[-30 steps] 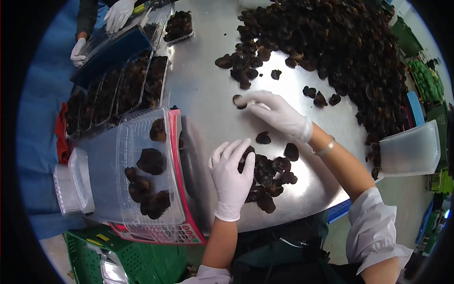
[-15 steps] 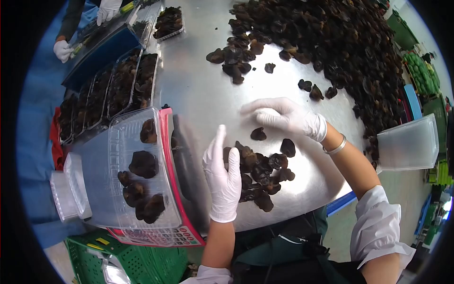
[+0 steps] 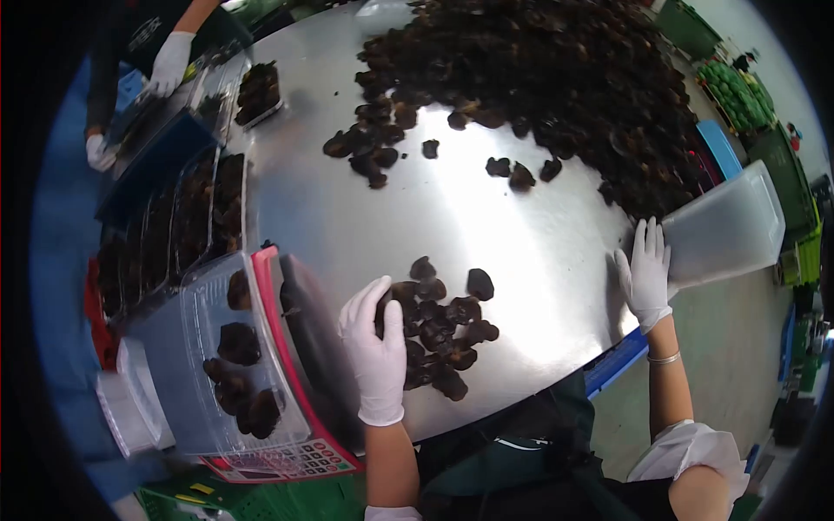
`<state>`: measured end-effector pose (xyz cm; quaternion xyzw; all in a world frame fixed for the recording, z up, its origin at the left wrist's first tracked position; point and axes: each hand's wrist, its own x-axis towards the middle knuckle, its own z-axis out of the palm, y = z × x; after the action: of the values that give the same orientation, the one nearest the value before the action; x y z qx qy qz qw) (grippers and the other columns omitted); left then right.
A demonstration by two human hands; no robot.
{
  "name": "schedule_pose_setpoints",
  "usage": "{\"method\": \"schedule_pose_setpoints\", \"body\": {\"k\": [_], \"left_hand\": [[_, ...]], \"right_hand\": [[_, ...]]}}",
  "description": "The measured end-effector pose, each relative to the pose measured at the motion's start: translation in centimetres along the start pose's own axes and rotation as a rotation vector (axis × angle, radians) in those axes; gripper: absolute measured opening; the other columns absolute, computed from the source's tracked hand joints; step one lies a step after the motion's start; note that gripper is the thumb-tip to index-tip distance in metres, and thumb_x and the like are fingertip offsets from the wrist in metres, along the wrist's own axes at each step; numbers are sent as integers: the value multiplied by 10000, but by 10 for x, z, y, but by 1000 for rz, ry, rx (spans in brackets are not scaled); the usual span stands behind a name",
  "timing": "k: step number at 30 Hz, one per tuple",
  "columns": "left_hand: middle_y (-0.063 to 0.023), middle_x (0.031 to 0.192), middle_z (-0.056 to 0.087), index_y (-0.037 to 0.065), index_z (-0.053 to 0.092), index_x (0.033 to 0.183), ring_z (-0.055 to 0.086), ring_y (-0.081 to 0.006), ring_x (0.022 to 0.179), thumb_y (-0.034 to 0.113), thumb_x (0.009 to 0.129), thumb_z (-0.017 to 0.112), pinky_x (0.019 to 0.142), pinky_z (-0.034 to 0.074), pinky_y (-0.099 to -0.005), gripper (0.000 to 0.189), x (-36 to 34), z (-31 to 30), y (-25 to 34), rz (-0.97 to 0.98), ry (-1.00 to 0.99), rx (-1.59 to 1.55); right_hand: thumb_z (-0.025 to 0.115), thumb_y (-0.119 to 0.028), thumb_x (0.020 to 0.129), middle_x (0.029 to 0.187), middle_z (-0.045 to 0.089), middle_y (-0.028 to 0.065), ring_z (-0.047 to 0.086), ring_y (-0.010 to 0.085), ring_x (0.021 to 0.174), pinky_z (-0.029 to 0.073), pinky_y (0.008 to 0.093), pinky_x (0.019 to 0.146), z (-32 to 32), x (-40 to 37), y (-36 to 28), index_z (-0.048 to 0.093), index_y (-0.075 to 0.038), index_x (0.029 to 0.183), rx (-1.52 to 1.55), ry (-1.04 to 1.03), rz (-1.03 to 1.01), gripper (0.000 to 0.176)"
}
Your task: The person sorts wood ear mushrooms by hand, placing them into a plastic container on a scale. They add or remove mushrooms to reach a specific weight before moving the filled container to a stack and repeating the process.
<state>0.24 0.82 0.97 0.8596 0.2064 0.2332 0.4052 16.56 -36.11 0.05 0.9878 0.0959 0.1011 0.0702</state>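
My left hand (image 3: pixel 373 343), in a white glove, curls round a dark mushroom piece at the left edge of a small cluster of mushroom pieces (image 3: pixel 437 330) on the metal table (image 3: pixel 330 208). At the table's right edge, my right hand (image 3: pixel 647 273), also gloved, has its fingers spread beside a translucent bin (image 3: pixel 725 227) and holds nothing. Left of my left hand stands a red-rimmed scale (image 3: pixel 291 347) bearing a clear plastic tray (image 3: pixel 195 347) with several dark pieces in it.
A large mushroom heap (image 3: pixel 539 78) covers the far right of the table. Filled trays (image 3: pixel 187 208) line the left side, near a co-worker's gloved hands (image 3: pixel 171 65). Empty white trays (image 3: pixel 130 399) and a green crate (image 3: pixel 261 499) are at lower left.
My right hand has moved right, from above the small cluster to the bin. My left hand has closed round a piece. The camera view has shifted.
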Motion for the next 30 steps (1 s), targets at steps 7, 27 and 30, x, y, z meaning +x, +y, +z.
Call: {"method": "schedule_pose_setpoints", "body": {"k": [7, 27, 30], "left_hand": [[-149, 1261, 646, -8, 699, 1164, 564, -274, 1218, 92, 994, 559, 1061, 422, -391, 242, 1, 1, -10, 34, 269, -31], [-149, 1262, 634, -25, 692, 1160, 582, -245, 1199, 132, 1030, 511, 1055, 436, -373, 273, 6, 2, -22, -1, 276, -117], [-149, 1264, 633, -24, 694, 1156, 583, -245, 1200, 133, 1029, 514, 1052, 439, -371, 271, 5, 2, -20, -38, 284, -135]], "right_hand": [[602, -175, 930, 1363, 573, 181, 556, 389, 1195, 455, 463, 1030, -22, 48, -103, 589, -60, 1321, 791, 158, -448, 407], [589, -43, 926, 1044, 703, 27, 608, 78, 893, 512, 254, 845, -32, 46, -78, 708, -25, 1171, 1515, -670, -304, 273], [588, -27, 927, 962, 690, 55, 604, 68, 854, 517, 223, 789, -47, 37, -79, 696, -35, 1150, 1696, -732, 62, 249]]}}
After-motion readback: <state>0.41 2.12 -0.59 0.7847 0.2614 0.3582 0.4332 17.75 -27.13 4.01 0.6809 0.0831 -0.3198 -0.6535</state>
